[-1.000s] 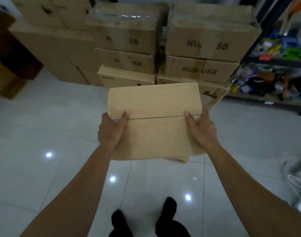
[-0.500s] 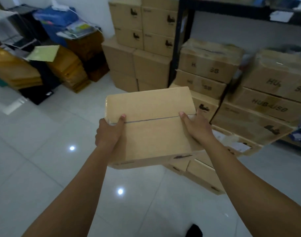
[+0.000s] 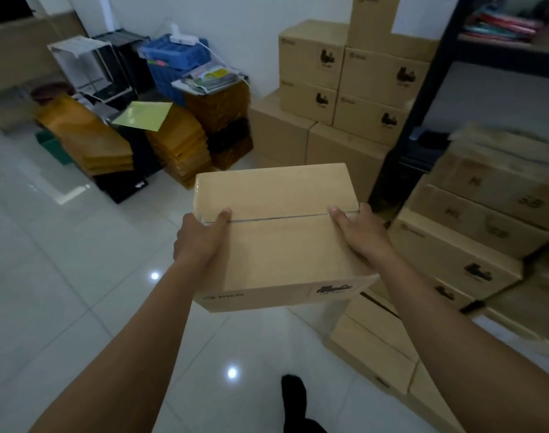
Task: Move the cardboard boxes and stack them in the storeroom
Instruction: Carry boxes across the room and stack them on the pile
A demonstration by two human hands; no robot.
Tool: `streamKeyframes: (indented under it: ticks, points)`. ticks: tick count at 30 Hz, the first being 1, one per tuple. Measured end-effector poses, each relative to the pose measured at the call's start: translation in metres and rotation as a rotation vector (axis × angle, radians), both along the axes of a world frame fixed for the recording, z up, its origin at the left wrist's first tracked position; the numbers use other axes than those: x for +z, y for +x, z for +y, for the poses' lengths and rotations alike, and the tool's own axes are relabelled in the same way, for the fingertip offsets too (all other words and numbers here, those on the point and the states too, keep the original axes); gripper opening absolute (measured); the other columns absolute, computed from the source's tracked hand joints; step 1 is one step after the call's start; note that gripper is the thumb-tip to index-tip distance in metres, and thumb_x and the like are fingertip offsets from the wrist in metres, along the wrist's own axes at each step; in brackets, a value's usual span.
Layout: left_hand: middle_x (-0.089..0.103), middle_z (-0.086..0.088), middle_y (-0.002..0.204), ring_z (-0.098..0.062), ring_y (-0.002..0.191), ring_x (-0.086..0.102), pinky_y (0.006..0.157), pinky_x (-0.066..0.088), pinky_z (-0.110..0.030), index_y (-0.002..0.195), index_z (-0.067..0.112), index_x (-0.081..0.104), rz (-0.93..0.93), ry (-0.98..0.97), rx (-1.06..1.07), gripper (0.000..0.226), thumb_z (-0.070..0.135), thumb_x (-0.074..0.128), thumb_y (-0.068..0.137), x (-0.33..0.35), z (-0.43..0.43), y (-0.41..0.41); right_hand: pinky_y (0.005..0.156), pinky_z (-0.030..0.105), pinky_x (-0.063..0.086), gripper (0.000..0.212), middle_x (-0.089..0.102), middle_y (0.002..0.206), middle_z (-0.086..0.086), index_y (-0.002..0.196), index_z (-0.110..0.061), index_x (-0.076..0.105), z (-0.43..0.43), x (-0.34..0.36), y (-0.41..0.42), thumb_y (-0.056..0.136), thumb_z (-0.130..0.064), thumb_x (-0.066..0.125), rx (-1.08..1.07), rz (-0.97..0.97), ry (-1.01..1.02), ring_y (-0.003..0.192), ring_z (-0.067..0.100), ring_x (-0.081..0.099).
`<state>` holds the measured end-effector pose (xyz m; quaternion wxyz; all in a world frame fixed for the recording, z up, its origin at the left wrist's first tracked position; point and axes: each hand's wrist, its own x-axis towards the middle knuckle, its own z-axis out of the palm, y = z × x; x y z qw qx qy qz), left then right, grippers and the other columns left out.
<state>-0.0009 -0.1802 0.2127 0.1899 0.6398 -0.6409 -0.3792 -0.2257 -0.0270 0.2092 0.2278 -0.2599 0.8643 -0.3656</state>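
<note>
A box (image 3: 278, 235) is held up in front of the body, clear of the floor (image 3: 64, 292), between both hands. The left hand (image 3: 201, 237) is closed on the box's left side, with its thumb laid over the top edge at the taped seam and its fingers hidden under or behind the side. The right hand (image 3: 359, 231) is pressed against the right side, thumb likewise on top at the seam's other end, fingers out of sight along the side. The box is kept nearly level, its near face turned toward the camera and printed with a small logo and a dark picture. Stacked boxes (image 3: 354, 85) are seen beyond it against the wall, and more stacked boxes (image 3: 473, 232) lie to the right, beside a dark shelf post (image 3: 423, 98). Piles of brown envelopes (image 3: 89, 142) and a blue crate (image 3: 170, 64) are seen at the far left. A black-socked foot (image 3: 293, 398) is set on the shiny tiles below the box.
</note>
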Motion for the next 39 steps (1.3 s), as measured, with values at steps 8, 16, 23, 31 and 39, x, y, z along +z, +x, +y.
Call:
streamKeyframes:
  ticks: [8, 16, 23, 31, 39]
  points:
    - [0.055, -0.008, 0.129, -0.031, 0.11, 0.057, 0.088, 0.047, -0.045, 0.136, 0.018, 0.04, 0.013, 0.014, -0.001, 0.079, 0.07, 0.056, 0.08, 0.014, -0.167, -0.059, 0.091, 0.037, 0.044, 0.064, 0.057, 0.128, 0.006, 0.13, -0.016, 0.047, -0.157, 0.016, -0.058, 0.088, -0.063, 0.047, -0.021, 0.005, 0.012, 0.114, 0.029, 0.054]
    - [0.052, 0.0, 0.118, -0.03, 0.111, 0.055, 0.089, 0.047, -0.044, 0.134, 0.018, 0.039, 0.082, 0.002, -0.09, 0.077, 0.07, 0.057, 0.08, 0.016, -0.349, -0.124, 0.084, 0.034, 0.042, 0.062, 0.058, 0.127, 0.006, 0.128, -0.016, 0.048, -0.313, 0.026, -0.106, 0.088, -0.063, 0.048, -0.118, 0.021, -0.023, 0.113, 0.028, 0.055]
    - [0.055, -0.002, 0.129, -0.03, 0.114, 0.054, 0.097, 0.046, -0.046, 0.134, 0.018, 0.042, 0.122, -0.058, -0.28, 0.082, 0.07, 0.061, 0.074, 0.058, -0.496, -0.197, 0.091, 0.038, 0.044, 0.067, 0.056, 0.13, 0.006, 0.131, -0.017, 0.045, -0.422, 0.055, -0.147, 0.087, -0.066, 0.046, -0.267, 0.0, -0.067, 0.117, 0.029, 0.054]
    - [0.052, -0.006, 0.137, -0.029, 0.124, 0.05, 0.1, 0.042, -0.041, 0.138, 0.016, 0.042, 0.234, -0.193, -0.423, 0.078, 0.063, 0.063, 0.08, 0.109, -0.604, -0.324, 0.095, 0.037, 0.043, 0.06, 0.053, 0.132, 0.003, 0.136, -0.017, 0.04, -0.515, 0.109, -0.25, 0.09, -0.053, 0.051, -0.367, 0.089, -0.207, 0.117, 0.027, 0.053]
    - [0.051, -0.009, 0.136, -0.032, 0.121, 0.05, 0.101, 0.043, -0.045, 0.138, 0.014, 0.041, 0.271, -0.2, -0.499, 0.083, 0.067, 0.061, 0.078, 0.168, -0.684, -0.46, 0.104, 0.041, 0.039, 0.065, 0.046, 0.142, 0.004, 0.143, -0.018, 0.034, -0.579, 0.178, -0.369, 0.091, -0.055, 0.049, -0.395, 0.216, -0.204, 0.127, 0.03, 0.046]
